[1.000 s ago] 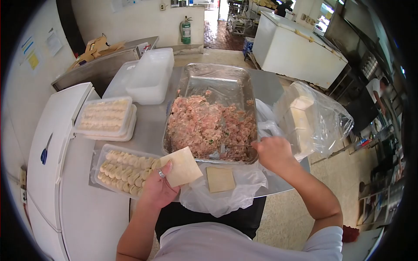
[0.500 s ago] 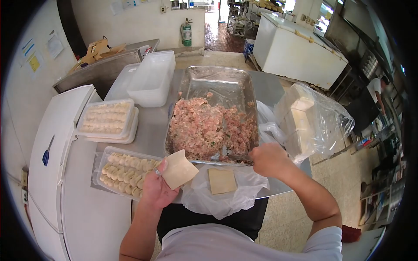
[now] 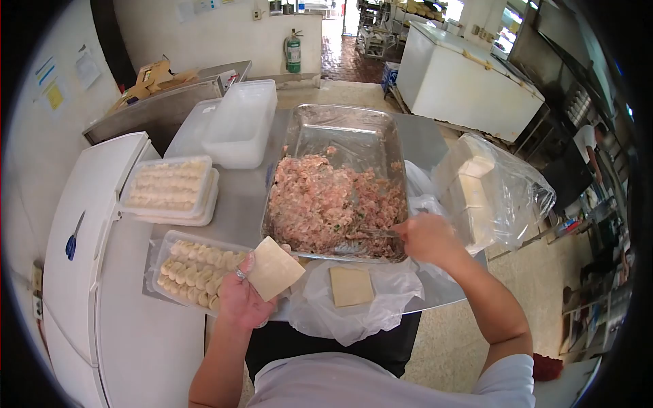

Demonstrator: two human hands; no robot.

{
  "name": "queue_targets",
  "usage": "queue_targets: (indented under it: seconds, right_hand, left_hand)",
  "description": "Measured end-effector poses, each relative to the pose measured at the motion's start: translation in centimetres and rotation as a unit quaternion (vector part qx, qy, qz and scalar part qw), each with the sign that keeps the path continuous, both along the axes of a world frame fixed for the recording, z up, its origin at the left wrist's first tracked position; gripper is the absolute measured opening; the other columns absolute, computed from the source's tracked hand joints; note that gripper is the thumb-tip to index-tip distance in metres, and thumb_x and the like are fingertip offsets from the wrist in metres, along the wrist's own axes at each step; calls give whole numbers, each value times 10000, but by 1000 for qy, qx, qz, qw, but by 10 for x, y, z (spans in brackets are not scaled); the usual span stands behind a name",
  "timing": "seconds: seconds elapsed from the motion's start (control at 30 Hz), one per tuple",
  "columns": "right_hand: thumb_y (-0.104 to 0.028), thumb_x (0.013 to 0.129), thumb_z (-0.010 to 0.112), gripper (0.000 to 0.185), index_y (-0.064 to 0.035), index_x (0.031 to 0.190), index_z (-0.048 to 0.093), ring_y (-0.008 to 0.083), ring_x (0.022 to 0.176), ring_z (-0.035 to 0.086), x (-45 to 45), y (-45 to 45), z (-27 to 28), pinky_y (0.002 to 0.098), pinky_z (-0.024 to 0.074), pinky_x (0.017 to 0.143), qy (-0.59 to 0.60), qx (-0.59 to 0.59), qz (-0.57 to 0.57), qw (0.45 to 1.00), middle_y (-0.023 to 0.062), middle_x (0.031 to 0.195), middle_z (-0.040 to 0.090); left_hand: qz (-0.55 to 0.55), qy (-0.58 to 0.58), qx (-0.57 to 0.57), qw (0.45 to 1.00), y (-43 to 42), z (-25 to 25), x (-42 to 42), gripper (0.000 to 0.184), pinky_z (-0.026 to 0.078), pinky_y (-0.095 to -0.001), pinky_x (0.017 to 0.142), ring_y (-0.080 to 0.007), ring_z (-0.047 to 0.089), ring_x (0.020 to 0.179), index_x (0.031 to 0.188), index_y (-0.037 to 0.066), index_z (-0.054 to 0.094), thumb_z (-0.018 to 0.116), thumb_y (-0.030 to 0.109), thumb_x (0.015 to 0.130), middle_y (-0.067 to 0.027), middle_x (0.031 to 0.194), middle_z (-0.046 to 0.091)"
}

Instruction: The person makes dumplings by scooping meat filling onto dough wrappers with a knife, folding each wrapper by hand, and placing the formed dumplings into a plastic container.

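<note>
A square dough wrapper (image 3: 275, 270) lies on the fingers of my left hand (image 3: 246, 292), held at its edge by the thumb. My right hand (image 3: 430, 239) is closed around the end of a thin metal utensil (image 3: 374, 232) at the near right corner of a metal tray (image 3: 401, 149). The utensil's tip is in the minced meat mixture (image 3: 313, 197). On a plastic bag (image 3: 326, 319) in front of the tray sits a stack of square wrappers (image 3: 352, 285). Left of my left hand, a clear container (image 3: 163, 255) holds rows of folded dumplings (image 3: 190, 275).
Filled containers (image 3: 166, 187) are stacked at the left, with empty plastic tubs (image 3: 241, 126) behind them. A clear bag of wrapper stacks (image 3: 476, 190) stands right of the tray. A white freezer (image 3: 469, 81) is beyond the table. Another person (image 3: 586, 144) is at the far right.
My right hand lifted away from the tray's corner, then came back over it with the utensil in the meat. The wrapper in my left hand has shifted slightly left and turned.
</note>
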State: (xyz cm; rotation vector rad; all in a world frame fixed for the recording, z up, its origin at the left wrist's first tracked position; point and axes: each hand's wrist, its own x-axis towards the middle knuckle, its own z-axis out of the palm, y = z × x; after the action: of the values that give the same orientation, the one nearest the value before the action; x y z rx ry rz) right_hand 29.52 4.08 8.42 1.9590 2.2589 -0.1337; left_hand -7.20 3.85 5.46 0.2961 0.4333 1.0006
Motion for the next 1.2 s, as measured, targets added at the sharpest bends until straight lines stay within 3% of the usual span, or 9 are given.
queue_targets:
  seconds: [0.1, 0.3, 0.4, 0.5, 0.7, 0.8, 1.0, 1.1, 1.2]
  right_hand:
    - [-164, 805, 635, 295, -227, 1061, 769, 323, 899, 723, -16, 0, -3, 471, 581, 760, -17, -25, -22, 999, 129, 932, 737]
    - [-168, 837, 621, 242, -161, 1032, 763, 339, 922, 721, -29, 2, 6, 480, 579, 775, 46, -102, 3, 994, 151, 937, 732]
    - [-146, 851, 617, 235, -96, 1027, 764, 349, 904, 718, -27, 5, 6, 480, 569, 782, 110, -102, 25, 988, 171, 924, 732]
    - [-131, 876, 640, 247, -65, 1082, 759, 325, 858, 724, -10, 6, -12, 444, 561, 781, 275, -57, 59, 958, 187, 923, 735]
    - [-66, 917, 648, 291, -93, 1194, 734, 253, 805, 712, -24, -14, 18, 340, 533, 732, 447, -172, -86, 874, 180, 941, 745]
    - [-61, 914, 661, 295, -105, 1196, 738, 259, 759, 696, -43, -38, 3, 338, 533, 694, 497, 13, 8, 868, 144, 865, 729]
    - [76, 729, 647, 560, -175, 1221, 735, 298, 702, 609, -91, -61, -17, 409, 512, 613, 215, 289, 73, 930, 94, 791, 579]
    - [-10, 749, 663, 497, -205, 1200, 737, 281, 706, 596, -81, -72, -21, 399, 524, 613, 176, 303, 70, 934, 76, 792, 520]
    - [10, 754, 637, 497, -201, 1192, 741, 297, 685, 612, -61, -76, -9, 401, 522, 605, 168, 285, 31, 943, 74, 765, 541]
  left_hand:
    - [-23, -8, 6, 1000, 4, 1, 5, 470, 456, -481, 1110, -349, 586, 1262, 1352, -39, 529, 540, 301, 1028, -206, 1326, 614]
    - [-27, 10, -17, 999, 11, -3, 4, 483, 461, -474, 1109, -338, 591, 1262, 1359, -35, 528, 521, 326, 1039, -213, 1351, 602]
    - [-1, 28, -35, 999, 15, -3, 4, 499, 464, -469, 1103, -333, 593, 1260, 1374, -40, 512, 500, 339, 1049, -210, 1361, 597]
    - [25, 55, -27, 998, 21, -1, 6, 503, 458, -472, 1102, -326, 589, 1261, 1386, -42, 493, 468, 344, 1064, -197, 1359, 598]
    - [23, 72, -67, 995, 34, 5, 19, 470, 422, -487, 1124, -331, 561, 1276, 1375, -26, 490, 388, 338, 1095, -178, 1374, 578]
    - [17, 56, -104, 993, 35, 3, 41, 462, 416, -489, 1126, -337, 557, 1266, 1358, -19, 497, 363, 341, 1102, -178, 1363, 575]
    - [56, -26, -143, 988, 29, -7, 69, 444, 425, -486, 1114, -323, 565, 1204, 1334, -9, 504, 346, 339, 1108, -163, 1281, 587]
    - [120, 0, -150, 981, 29, 2, 66, 439, 430, -474, 1113, -306, 565, 1196, 1330, -10, 501, 334, 333, 1112, -155, 1270, 585]
    - [167, 23, -146, 975, 38, -6, 55, 436, 433, -460, 1116, -286, 569, 1199, 1332, -17, 494, 328, 323, 1114, -146, 1276, 587]
